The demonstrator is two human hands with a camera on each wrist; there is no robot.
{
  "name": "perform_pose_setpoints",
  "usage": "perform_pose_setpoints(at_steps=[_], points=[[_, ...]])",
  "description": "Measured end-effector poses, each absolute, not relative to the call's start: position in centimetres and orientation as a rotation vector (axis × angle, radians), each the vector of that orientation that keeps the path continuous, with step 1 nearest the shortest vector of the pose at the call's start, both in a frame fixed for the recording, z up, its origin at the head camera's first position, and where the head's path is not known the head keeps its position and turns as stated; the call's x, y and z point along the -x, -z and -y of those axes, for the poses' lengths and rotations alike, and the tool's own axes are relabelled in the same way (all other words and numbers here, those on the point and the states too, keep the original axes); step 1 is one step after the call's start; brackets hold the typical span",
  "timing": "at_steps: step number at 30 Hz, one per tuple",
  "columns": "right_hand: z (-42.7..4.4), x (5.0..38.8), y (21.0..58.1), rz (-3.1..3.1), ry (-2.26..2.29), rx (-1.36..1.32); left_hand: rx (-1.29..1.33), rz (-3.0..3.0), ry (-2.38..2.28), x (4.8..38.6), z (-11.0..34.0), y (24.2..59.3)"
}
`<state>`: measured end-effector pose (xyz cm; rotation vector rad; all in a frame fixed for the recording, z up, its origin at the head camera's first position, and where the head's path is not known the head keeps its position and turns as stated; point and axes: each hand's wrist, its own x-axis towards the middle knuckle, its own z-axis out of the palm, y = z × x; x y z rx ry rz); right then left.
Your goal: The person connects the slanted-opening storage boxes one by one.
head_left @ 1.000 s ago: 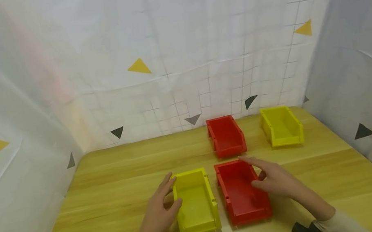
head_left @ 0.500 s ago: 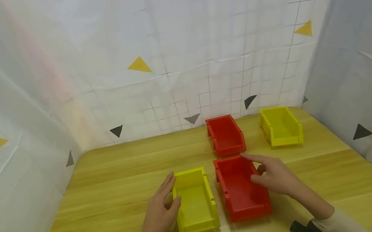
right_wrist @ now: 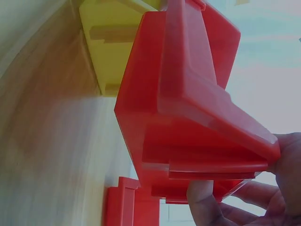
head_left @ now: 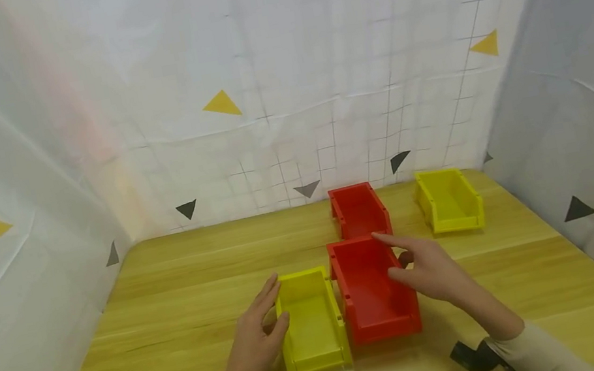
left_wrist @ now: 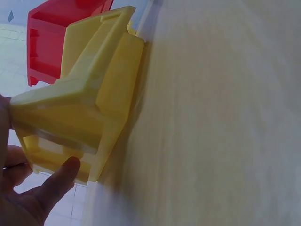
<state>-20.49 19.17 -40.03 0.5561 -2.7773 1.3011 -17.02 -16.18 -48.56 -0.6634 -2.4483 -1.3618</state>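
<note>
"What is the left hand (head_left: 255,337) doing?"

"It grips the near yellow bin (head_left: 311,325) by its left side, thumb and fingers apart, and the bin appears to sit on the table (head_left: 177,319) just right of that hand"

"And the right hand (head_left: 434,271)?"

"It holds the near red bin (head_left: 371,288) by its right wall, index finger reaching to the back corner; the bin looks raised off the table, between the two hands and close beside the yellow one, though I can't tell if they touch"

"Anything beyond the hands?"

"The far red bin (head_left: 359,211) stands just past the held red one, and the far yellow bin (head_left: 451,198) beyond the right hand"
</note>
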Motion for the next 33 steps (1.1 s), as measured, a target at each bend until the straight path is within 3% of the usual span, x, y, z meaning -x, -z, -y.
perform_pose_setpoints(at_steps=[33], points=[[-18.40, 20.66, 40.15, 2.806, -1.232, -0.585, 0.642, 2.483, 1.295, 16.84, 15.98, 47.95]])
